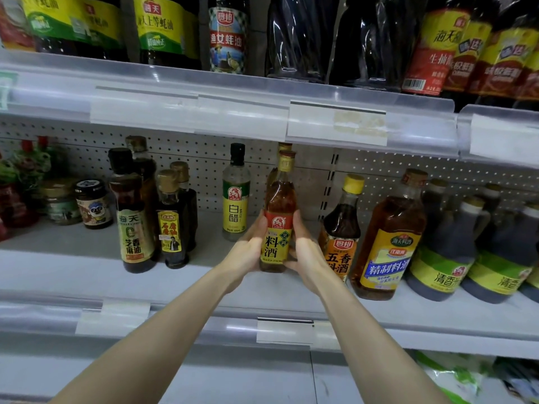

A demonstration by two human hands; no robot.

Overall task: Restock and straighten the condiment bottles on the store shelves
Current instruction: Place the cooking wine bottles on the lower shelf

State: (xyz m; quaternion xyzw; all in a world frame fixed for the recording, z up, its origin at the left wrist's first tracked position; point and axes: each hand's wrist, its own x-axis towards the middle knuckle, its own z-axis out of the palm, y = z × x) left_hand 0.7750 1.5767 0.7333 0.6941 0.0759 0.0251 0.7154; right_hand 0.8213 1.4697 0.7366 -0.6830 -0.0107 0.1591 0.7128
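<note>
Cooking wine bottle [277,225] looked like full glass, so heavy-ish, slick, breakable; we had left hand [248,249] and right hand [306,252] fingers curled round its labelled belly.

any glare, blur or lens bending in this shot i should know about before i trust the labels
Head view: the wide-angle lens bows the shelf rail into a curve; glare streaks its clear plastic and the wrapped dark bottles above; the cooking wine bottle between the left hand and right hand reads sharp; the jars at far left are blurred.
</note>
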